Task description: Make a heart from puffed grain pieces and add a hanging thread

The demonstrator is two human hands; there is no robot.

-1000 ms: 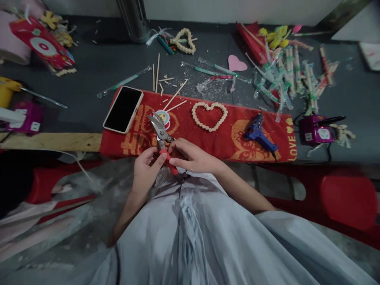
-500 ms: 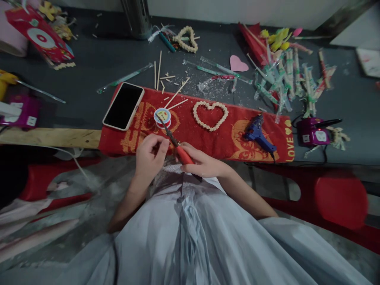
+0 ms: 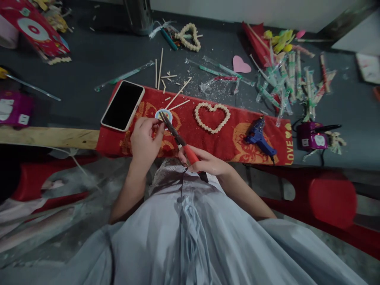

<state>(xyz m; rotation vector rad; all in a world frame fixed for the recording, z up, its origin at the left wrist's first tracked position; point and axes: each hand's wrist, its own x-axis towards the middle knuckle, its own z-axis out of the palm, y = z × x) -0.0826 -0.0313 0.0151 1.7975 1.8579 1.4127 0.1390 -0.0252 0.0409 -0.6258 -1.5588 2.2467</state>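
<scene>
My right hand [image 3: 209, 161] grips long-nosed pliers [image 3: 190, 152] by their red handles. Their dark jaws point up and left, crossing in front of a small round spool [image 3: 164, 114] with a pale label. My left hand [image 3: 145, 140] is just left of the jaw tips, thumb and fingers pinched together; whatever they hold is too small to make out. Both hands are over the near edge of a red towel [image 3: 219, 146]. On that towel, right of the spool, lies a heart outline made of short pale stick pieces [image 3: 212, 129].
A phone [image 3: 123, 105] lies at the towel's left, a blue glue gun [image 3: 258, 136] at its right. Thin sticks [image 3: 158, 73], wrapped sticks [image 3: 292, 79] and a pink paper heart [image 3: 241, 64] are spread behind. Purple boxes [image 3: 313, 135] flank the towel; a red stool [image 3: 332, 198] stands right.
The pliers have swung so their jaws now reach across the spool, the handles slightly lower and right. My left hand has moved slightly up and left beside the spool.
</scene>
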